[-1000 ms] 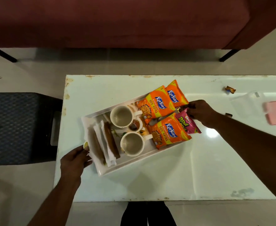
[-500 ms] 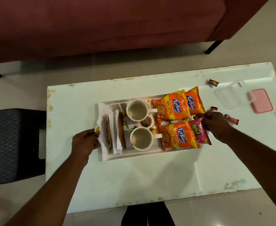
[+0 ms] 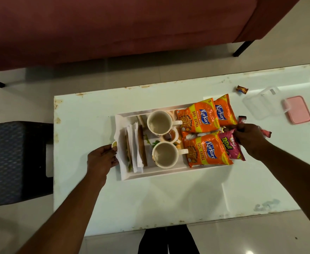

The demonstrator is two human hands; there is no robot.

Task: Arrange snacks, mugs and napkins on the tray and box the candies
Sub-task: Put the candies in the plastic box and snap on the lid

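White desk (image 3: 168,198) carries the tray (image 3: 150,174), already loaded with mugs, napkins, snacks. Left hand (image 3: 103,158) grips its left end, right hand (image 3: 247,134) its right. Right of it, candies (image 3: 242,89) lie unboxed.

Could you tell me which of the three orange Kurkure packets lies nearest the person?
The Kurkure packet beside the pink Tedhe packet: this near Kurkure packet lies alone in the tray's front row, while the other two overlap in the far row.

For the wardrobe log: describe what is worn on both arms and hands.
Nothing shows on either. The left hand and right hand are bare, without gloves, rings, watch or bracelet, and both forearms are uncovered to the frame edge, with no sleeve visible.
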